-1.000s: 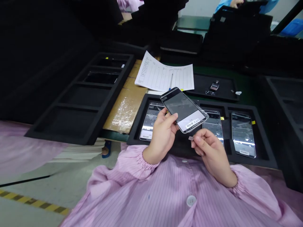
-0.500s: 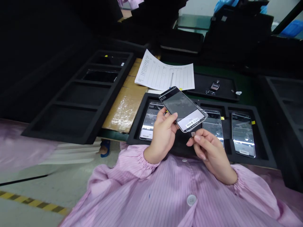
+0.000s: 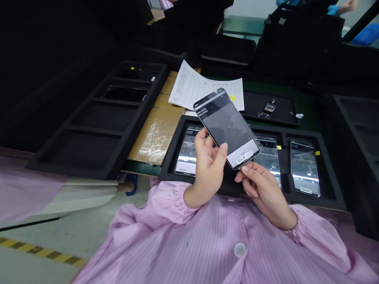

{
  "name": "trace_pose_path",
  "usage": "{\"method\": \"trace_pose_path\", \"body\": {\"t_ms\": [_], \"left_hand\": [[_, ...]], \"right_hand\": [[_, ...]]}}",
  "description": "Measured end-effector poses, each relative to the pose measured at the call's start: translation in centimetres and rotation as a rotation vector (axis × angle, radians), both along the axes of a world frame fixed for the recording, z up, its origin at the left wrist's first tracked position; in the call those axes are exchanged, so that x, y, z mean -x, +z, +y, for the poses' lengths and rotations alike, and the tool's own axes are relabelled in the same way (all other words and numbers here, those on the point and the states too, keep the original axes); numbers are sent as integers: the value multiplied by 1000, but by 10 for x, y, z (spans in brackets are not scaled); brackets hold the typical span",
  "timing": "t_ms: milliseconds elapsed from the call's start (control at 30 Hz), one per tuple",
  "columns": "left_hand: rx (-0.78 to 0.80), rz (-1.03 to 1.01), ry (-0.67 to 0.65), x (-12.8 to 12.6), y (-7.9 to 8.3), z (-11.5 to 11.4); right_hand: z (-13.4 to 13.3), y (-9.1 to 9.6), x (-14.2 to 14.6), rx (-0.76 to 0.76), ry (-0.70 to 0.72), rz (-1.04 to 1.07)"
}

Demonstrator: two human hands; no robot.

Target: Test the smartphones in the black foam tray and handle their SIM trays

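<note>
A smartphone [image 3: 227, 122] with a lit screen and a barcode sticker near its lower end is tilted over the black foam tray [image 3: 322, 201]. My left hand [image 3: 209, 167] grips it by its left edge, thumb on the front. At the phone's bottom edge, my right hand [image 3: 260, 185] pinches a small SIM tray, now almost wholly hidden by fingertips and phone. Below lie more phones in the foam tray's slots: one [image 3: 186, 156] at the left, one [image 3: 269, 156] partly behind my right hand, and one [image 3: 304, 167] at the right.
Paper forms [image 3: 189, 88] lie behind the phone. A shallow black tray [image 3: 251, 108] holds small metal parts [image 3: 269, 106]. To the left are a taped cardboard box [image 3: 151, 138] and another foam tray [image 3: 115, 157] with two dark devices. A co-worker's hand [image 3: 348, 7] shows far right.
My left hand has raised and turned the phone to face me more. The SIM tray, earlier visible just below the phone, is now against its bottom edge in my right fingers.
</note>
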State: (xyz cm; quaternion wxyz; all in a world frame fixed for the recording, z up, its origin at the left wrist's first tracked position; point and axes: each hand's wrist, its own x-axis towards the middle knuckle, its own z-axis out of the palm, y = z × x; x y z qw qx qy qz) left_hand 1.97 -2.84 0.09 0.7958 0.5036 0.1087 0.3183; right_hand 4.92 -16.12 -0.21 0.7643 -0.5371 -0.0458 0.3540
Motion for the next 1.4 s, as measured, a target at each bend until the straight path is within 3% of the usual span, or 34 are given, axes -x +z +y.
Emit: {"method": "trace_pose_path", "body": {"t_ms": [67,233,400,767,1100,1267,1333,1400], "left_hand": [[-5,-3,-10,1,0,-1],[187,75,-35,0,5,3],[274,125,-28,0,7,3],[278,107,-5,0,9,2],[308,142,-49,4,7,-10],[292,185,-83,2,5,-7],[279,255,-160,0,5,6],[201,339,-228,-3,3,22]], "right_hand": [[-1,0,0,-14,-5,-32],[-4,-1,1,-34,10,-149],[-3,-4,1,-27,-15,-200],[-6,-4,2,-21,32,-268],[-3,-10,6,152,-123,-498],[-5,-9,2,166,-73,-419],[-11,-7,-6,121,-28,-271],[-21,-6,-18,27,-83,-74]]}}
